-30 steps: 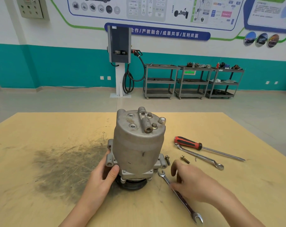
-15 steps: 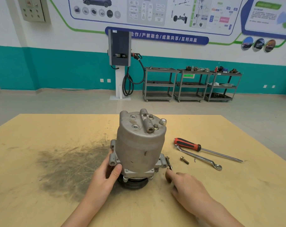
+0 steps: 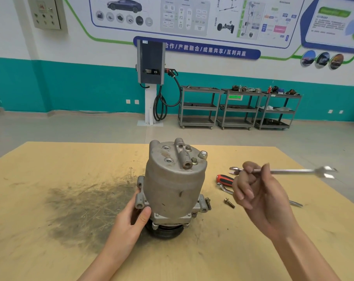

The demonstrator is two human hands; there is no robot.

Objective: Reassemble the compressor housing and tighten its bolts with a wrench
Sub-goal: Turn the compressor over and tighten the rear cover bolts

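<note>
Grey compressor (image 3: 175, 185) is stood upright on the table (image 3: 40, 199), steadied by left hand (image 3: 131, 218) gripping its flange; wrench (image 3: 283, 170) is pinched mid-air by right hand (image 3: 261, 197), probably for that side bolt (image 3: 208, 202).

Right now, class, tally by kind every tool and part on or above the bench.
compressor: 1
wrench: 2
screwdriver: 1
bolt: 2
Total: 6
</note>
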